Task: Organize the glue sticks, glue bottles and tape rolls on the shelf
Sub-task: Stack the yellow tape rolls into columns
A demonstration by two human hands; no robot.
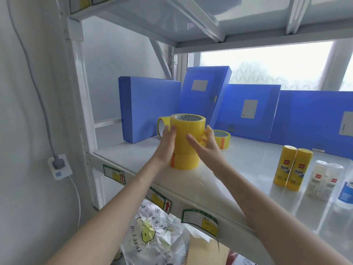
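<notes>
A stack of yellow tape rolls [186, 142] on the shelf [238, 175] was clasped between left hand [167, 144] and right hand [207, 148], fingers nearly straight against its sides.

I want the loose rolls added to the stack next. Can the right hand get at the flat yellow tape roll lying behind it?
Probably yes. The right hand rests on the tall stack of yellow tape rolls, and the flat yellow tape roll lies just beyond its fingers on the white shelf, nothing between.
</notes>
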